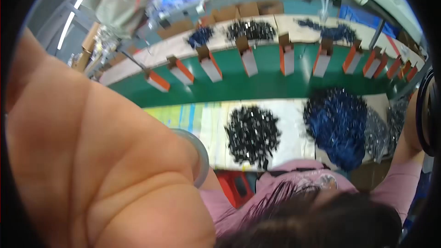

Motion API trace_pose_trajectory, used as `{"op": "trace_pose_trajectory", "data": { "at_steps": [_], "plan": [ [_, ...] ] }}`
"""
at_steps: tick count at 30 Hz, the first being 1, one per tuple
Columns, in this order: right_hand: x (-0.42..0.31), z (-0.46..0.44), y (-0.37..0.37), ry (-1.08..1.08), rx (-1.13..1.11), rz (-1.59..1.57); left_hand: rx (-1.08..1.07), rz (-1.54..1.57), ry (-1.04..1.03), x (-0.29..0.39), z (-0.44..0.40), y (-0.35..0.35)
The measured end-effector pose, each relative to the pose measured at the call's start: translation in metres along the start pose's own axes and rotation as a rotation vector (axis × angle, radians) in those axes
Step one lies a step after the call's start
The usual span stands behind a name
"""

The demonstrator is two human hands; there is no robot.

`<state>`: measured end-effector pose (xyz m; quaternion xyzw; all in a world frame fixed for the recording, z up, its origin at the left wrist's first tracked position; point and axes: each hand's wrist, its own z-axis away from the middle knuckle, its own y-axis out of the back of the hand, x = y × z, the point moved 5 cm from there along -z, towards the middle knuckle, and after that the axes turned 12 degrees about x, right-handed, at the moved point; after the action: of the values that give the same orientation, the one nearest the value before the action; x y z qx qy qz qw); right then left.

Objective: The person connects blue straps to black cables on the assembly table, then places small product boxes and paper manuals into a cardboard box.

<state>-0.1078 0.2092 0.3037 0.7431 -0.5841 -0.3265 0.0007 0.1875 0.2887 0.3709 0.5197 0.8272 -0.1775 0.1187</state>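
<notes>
My left hand (115, 151) is raised very close to the camera and fills the left side, palm showing. Its fingers run out of the frame, so whether it holds anything is hidden. A clear bangle (200, 156) circles that wrist. At the right edge my right forearm (408, 144) rises in a pink sleeve, with dark bands (427, 115) at the wrist; the hand is outside the picture. On the near worktop lie a heap of small shiny black pieces (253, 135) and a larger heap of dark blue and black pieces (337, 124). Neither visible arm touches them.
Behind the worktop runs a green conveyor belt (271, 87), lined with several open orange and white boxes (287, 59). More black pieces (251, 30) lie on the far bench. A clear plastic bag (376, 133) sits at right. Something red, perhaps a stool (234, 188), stands below.
</notes>
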Motion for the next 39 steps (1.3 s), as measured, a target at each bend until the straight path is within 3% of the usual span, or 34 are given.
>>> {"op": "trace_pose_trajectory", "data": {
  "at_steps": [4, 23, 26, 34, 37, 39],
  "plan": [
    [-0.014, 0.005, -0.001, 0.073, 0.001, -0.072, 0.035, 0.079, -0.112, 0.005, -0.009, -0.002],
    [0.031, -0.003, 0.03, 0.049, -0.015, -0.22, -0.125, 0.005, -0.025, -0.026, 0.036, -0.039],
    [0.034, -0.01, 0.023, 0.063, -0.111, -0.238, -0.047, -0.055, -0.064, -0.024, 0.043, -0.041],
    [0.027, -0.037, 0.012, 0.065, -0.107, -0.405, -0.011, -0.051, -0.076, -0.032, 0.032, -0.042],
    [0.014, -0.06, 0.005, -0.053, -0.215, -0.551, -0.002, -0.07, -0.082, -0.033, 0.027, -0.039],
    [0.004, -0.079, -0.002, -0.212, -0.474, -0.55, -0.005, -0.072, -0.078, -0.032, 0.026, -0.041]
  ]
}}
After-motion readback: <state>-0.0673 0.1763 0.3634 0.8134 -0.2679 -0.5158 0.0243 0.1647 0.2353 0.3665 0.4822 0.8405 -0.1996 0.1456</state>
